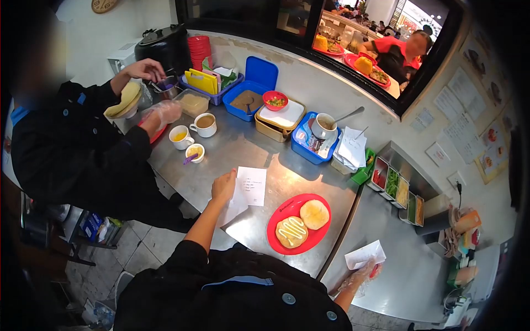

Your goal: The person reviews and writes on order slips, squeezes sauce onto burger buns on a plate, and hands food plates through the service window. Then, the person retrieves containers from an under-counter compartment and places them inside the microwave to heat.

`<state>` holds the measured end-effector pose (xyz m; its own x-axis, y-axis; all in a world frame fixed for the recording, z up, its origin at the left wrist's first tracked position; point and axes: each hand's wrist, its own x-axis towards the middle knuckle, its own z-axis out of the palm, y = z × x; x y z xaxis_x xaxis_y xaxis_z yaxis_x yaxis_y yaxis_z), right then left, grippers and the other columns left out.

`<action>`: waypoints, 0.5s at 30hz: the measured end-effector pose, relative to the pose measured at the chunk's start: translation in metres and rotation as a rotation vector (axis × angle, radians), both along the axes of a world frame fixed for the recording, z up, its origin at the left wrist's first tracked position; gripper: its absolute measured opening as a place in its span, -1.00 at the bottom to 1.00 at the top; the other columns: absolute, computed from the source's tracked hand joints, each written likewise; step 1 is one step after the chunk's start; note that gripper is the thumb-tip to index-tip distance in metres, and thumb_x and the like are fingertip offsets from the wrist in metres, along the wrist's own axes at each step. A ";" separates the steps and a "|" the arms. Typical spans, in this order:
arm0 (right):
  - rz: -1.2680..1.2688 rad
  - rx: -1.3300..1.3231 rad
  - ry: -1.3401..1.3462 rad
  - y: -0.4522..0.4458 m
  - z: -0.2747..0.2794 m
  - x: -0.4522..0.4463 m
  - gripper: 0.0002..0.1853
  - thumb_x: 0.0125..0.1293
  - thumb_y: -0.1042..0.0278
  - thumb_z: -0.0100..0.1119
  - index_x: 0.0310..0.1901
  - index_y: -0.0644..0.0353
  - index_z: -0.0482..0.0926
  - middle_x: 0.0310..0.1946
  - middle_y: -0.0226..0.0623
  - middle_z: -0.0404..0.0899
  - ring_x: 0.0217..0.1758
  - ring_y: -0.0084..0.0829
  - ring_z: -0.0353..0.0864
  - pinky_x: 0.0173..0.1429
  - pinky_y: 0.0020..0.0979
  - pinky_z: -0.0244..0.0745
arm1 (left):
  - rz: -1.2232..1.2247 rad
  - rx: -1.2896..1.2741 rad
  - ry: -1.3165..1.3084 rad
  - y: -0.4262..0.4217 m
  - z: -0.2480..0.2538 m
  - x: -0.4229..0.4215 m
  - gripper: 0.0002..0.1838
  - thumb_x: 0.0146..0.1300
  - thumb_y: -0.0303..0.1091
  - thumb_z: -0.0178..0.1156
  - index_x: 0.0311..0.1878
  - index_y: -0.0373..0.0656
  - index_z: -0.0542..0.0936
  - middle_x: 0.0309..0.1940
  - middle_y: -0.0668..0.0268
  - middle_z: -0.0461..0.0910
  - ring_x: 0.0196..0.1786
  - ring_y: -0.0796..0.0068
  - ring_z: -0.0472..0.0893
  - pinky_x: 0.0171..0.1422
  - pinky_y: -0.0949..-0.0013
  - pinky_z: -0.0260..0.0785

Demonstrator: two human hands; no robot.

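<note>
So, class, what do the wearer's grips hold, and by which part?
Left grip: written slip, apparently by its left edge. Right grip: white paper, apparently by its lower edge.

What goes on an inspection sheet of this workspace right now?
Surface: steel counter, seam right of the red plate.
Job's things: red plate bears two round bun pieces, one zigzagged with pale sauce.
Clutter: white cups, blue containers, topping trays.
Hands: left hand holds white papers; plastic-gloved right hand holds a white sheet and something red, unclear.
Cables: black cord at wall outlet.
Surroundings: co-worker at left; another person beyond the window.
</note>
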<state>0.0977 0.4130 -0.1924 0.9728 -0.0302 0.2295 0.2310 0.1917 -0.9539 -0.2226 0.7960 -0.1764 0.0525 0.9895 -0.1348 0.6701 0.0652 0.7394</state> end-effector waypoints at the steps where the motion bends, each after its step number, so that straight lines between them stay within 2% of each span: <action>1: 0.013 0.011 -0.015 0.000 -0.002 0.003 -0.67 0.20 0.28 0.14 -0.08 0.31 0.41 -0.25 -0.24 0.46 -0.23 -0.43 0.44 -0.11 -0.40 0.39 | 0.000 -0.001 0.004 0.003 0.001 0.000 -0.40 0.28 0.13 -0.19 -0.38 -0.24 0.60 -0.38 -0.05 0.58 -0.22 -0.08 0.55 -0.10 0.05 0.35; 4: 0.028 0.026 -0.005 0.002 -0.002 0.001 -0.67 0.20 0.29 0.14 -0.08 0.31 0.41 -0.24 -0.24 0.46 -0.22 -0.42 0.44 -0.11 -0.39 0.39 | -0.114 -0.045 0.046 0.005 -0.001 -0.004 -0.33 0.26 0.21 -0.19 -0.43 -0.26 0.61 -0.40 -0.08 0.57 -0.24 -0.09 0.54 -0.10 0.07 0.34; 6: 0.029 0.030 0.012 0.003 0.004 -0.003 -0.67 0.20 0.30 0.13 -0.08 0.32 0.41 -0.24 -0.23 0.46 -0.22 -0.41 0.44 -0.11 -0.39 0.39 | -0.303 -0.145 0.005 0.004 -0.007 -0.005 -0.37 0.23 0.20 -0.06 -0.46 -0.27 0.61 -0.47 0.02 0.59 -0.34 0.12 0.58 -0.17 0.23 0.37; 7: 0.024 0.013 0.010 0.003 0.004 -0.003 -0.67 0.20 0.29 0.14 -0.07 0.32 0.41 -0.23 -0.23 0.46 -0.22 -0.41 0.44 -0.11 -0.39 0.39 | -0.299 -0.146 0.005 0.001 -0.006 -0.004 -0.37 0.23 0.20 -0.06 -0.46 -0.27 0.61 -0.47 0.02 0.59 -0.34 0.12 0.58 -0.17 0.23 0.37; 9: 0.025 -0.005 0.011 0.002 0.004 -0.002 -0.66 0.20 0.29 0.14 -0.07 0.32 0.40 -0.23 -0.23 0.47 -0.21 -0.40 0.45 -0.11 -0.38 0.40 | -0.436 -0.283 -0.143 -0.009 -0.005 -0.004 -0.58 0.21 -0.03 0.16 -0.31 -0.29 0.61 -0.54 0.33 0.56 -0.43 0.55 0.47 -0.29 0.44 0.31; 10: 0.035 -0.045 0.000 -0.001 0.002 -0.001 -0.65 0.21 0.28 0.14 -0.06 0.32 0.40 -0.23 -0.22 0.47 -0.20 -0.40 0.45 -0.11 -0.38 0.40 | -0.430 -0.282 -0.141 -0.013 0.000 -0.005 -0.58 0.21 -0.03 0.16 -0.31 -0.29 0.61 -0.54 0.33 0.56 -0.43 0.55 0.47 -0.29 0.44 0.31; 12: 0.051 -0.088 -0.008 0.001 0.005 -0.001 -0.65 0.21 0.28 0.13 -0.05 0.32 0.39 -0.22 -0.21 0.47 -0.20 -0.40 0.46 -0.11 -0.37 0.41 | -0.640 -0.492 -0.384 -0.025 0.017 -0.009 -0.68 0.13 -0.14 0.27 -0.36 -0.27 0.62 -0.57 0.47 0.53 -0.47 0.66 0.41 -0.33 0.50 0.29; 13: 0.032 -0.067 0.011 0.006 0.009 -0.005 -0.64 0.21 0.27 0.13 -0.05 0.32 0.39 -0.22 -0.21 0.47 -0.19 -0.39 0.46 -0.12 -0.37 0.41 | -0.646 -0.602 -0.375 -0.028 0.028 -0.012 -0.67 0.02 -0.13 0.36 -0.41 -0.26 0.62 -0.51 0.33 0.57 -0.40 0.57 0.47 -0.25 0.47 0.31; 14: 0.012 -0.045 0.032 0.010 0.014 -0.009 -0.63 0.21 0.25 0.13 -0.04 0.32 0.38 -0.22 -0.20 0.47 -0.19 -0.39 0.46 -0.12 -0.36 0.42 | -0.641 -0.601 -0.372 -0.025 0.019 -0.012 -0.67 0.02 -0.13 0.36 -0.41 -0.26 0.62 -0.51 0.33 0.57 -0.40 0.57 0.47 -0.25 0.47 0.31; 15: 0.027 -0.051 0.039 0.012 0.021 -0.012 -0.62 0.21 0.24 0.14 -0.04 0.30 0.38 -0.21 -0.19 0.47 -0.20 -0.38 0.45 -0.14 -0.37 0.42 | -0.659 -0.370 -0.285 -0.024 0.002 -0.012 -0.68 0.00 -0.15 0.36 -0.42 -0.26 0.62 -0.38 0.26 0.55 -0.29 0.50 0.48 -0.18 0.44 0.32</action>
